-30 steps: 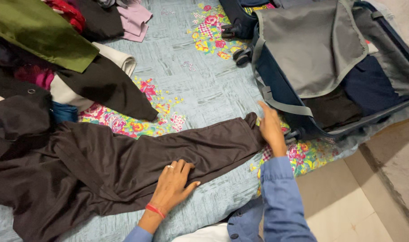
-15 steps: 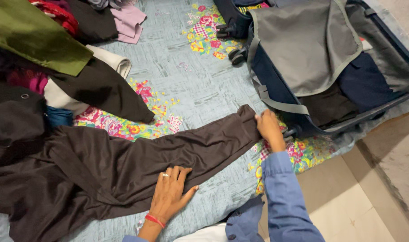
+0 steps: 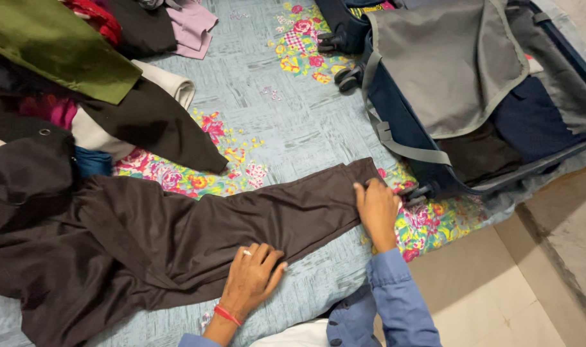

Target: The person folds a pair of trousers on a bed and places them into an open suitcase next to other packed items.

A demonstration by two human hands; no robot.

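**A:** Where is the garment lying?

**B:** The dark brown trousers (image 3: 196, 238) lie flat across the bed sheet (image 3: 293, 122), a pale blue one with flower prints. The waist end is bunched at the left, and one leg runs out to the right, its hem ending just short of the open suitcase (image 3: 473, 96).

**A:** What could go wrong from here?

**B:** I'd judge the fabric slippery and loose. If the hem is pulled while the middle is only lightly pinned, the leg could drag askew and crease. The heap of clothes (image 3: 55, 96) at the far left overlaps the waist end, so a tug might pull another piece along. The hem also sits near the suitcase's wheel (image 3: 349, 78) and strap (image 3: 408, 149), where it might catch.

**A:** And the hands?

**B:** The right hand (image 3: 376, 209) reaches out from a blue sleeve (image 3: 396, 302), palm down on the hem, fingers curled over the cloth edge; its grip looks closed on the hem, pinching the fabric. The left hand (image 3: 254, 276), with a ring and a red wrist thread, rests flat on the near edge of the leg, fingers spread and pressing, holding nothing.

**A:** Are they close together?

**B:** Near each other, with a stretch of the leg between.
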